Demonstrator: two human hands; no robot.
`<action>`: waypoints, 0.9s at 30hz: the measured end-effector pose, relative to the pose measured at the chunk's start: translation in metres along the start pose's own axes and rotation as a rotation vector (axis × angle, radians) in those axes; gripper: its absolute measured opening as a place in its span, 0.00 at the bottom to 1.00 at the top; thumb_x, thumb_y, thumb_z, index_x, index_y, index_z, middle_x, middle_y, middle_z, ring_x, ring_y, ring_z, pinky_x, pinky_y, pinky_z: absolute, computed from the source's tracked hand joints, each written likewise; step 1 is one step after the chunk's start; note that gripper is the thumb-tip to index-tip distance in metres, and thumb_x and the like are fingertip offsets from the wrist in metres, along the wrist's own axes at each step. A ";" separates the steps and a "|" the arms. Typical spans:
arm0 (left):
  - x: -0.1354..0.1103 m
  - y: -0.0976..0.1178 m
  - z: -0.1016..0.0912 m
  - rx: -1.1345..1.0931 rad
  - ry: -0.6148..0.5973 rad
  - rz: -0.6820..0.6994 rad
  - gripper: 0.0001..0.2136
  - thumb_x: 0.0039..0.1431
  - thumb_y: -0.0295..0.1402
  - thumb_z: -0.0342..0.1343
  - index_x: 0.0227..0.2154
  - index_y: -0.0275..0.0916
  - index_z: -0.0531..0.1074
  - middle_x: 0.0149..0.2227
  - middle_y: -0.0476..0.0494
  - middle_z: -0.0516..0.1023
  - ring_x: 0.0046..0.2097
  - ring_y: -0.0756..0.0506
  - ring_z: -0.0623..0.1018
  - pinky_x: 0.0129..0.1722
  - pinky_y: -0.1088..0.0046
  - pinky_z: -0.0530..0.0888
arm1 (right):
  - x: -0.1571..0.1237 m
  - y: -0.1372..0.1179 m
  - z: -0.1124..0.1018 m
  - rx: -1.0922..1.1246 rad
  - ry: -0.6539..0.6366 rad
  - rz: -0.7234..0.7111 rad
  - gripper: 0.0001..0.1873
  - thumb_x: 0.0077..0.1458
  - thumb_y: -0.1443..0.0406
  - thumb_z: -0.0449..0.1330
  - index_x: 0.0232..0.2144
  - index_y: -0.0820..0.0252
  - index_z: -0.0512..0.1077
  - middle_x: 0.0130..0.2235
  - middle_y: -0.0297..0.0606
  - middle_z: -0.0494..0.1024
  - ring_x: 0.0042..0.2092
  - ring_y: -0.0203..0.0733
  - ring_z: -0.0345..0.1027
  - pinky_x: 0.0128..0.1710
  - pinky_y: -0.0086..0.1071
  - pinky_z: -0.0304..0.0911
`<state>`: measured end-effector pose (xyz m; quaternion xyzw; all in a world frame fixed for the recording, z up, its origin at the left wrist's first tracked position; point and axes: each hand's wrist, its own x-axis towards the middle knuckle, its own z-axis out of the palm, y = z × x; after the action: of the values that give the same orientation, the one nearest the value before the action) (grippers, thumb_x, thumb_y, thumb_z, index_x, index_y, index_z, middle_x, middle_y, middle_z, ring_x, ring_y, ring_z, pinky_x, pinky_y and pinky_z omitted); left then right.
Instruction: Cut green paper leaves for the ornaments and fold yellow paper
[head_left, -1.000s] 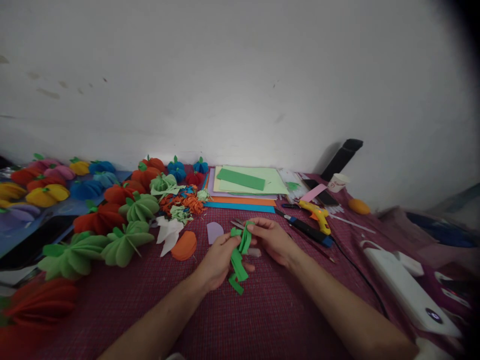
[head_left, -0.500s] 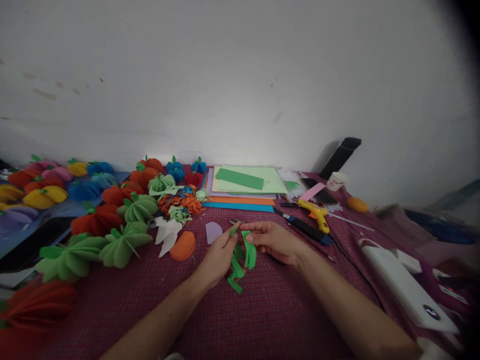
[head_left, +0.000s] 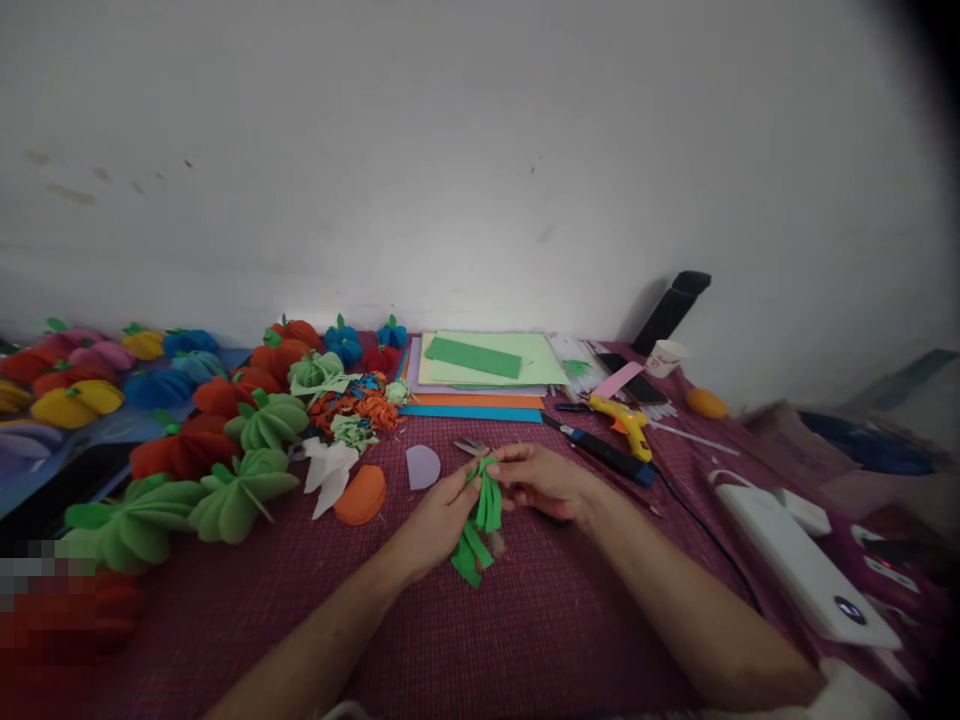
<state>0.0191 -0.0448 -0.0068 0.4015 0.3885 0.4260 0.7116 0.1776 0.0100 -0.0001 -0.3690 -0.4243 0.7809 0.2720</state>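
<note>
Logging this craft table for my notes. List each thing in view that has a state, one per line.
Left hand: pinching green paper strips.
Right hand: pinching the same strips.
Green paper strips: bunched, held above the cloth, ends hanging down.
Glue gun: lying on its side.
Paper cup: upright.
Sheets of paper: stacked flat.
Orange paper piece: folded, lying on the cloth.

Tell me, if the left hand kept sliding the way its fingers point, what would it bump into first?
Almost at once, the bundle of green paper strips that its fingertips already touch, with the right hand just behind. Depth is hard to judge here.
</note>
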 end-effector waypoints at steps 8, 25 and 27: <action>0.006 -0.003 -0.006 0.161 0.026 0.059 0.21 0.54 0.46 0.48 0.45 0.36 0.67 0.26 0.44 0.75 0.20 0.50 0.73 0.17 0.75 0.71 | -0.010 -0.009 0.001 -0.025 -0.015 -0.060 0.14 0.37 0.64 0.68 0.30 0.62 0.73 0.26 0.31 0.75 0.25 0.30 0.67 0.26 0.26 0.60; 0.003 -0.002 -0.006 0.273 -0.017 0.045 0.18 0.54 0.49 0.45 0.26 0.36 0.64 0.16 0.53 0.65 0.15 0.53 0.69 0.13 0.80 0.65 | -0.001 -0.005 0.002 -0.190 0.244 -0.280 0.12 0.37 0.61 0.67 0.25 0.63 0.75 0.20 0.30 0.72 0.20 0.27 0.57 0.21 0.25 0.49; 0.003 -0.004 -0.007 0.293 0.018 0.051 0.19 0.55 0.49 0.44 0.25 0.37 0.64 0.15 0.53 0.64 0.15 0.53 0.68 0.13 0.81 0.64 | 0.000 -0.006 0.000 -0.188 0.249 -0.279 0.11 0.37 0.61 0.67 0.25 0.63 0.75 0.21 0.31 0.72 0.20 0.27 0.57 0.21 0.25 0.48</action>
<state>0.0155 -0.0413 -0.0132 0.5070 0.4424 0.3865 0.6307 0.1780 0.0126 0.0049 -0.4243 -0.5053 0.6410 0.3922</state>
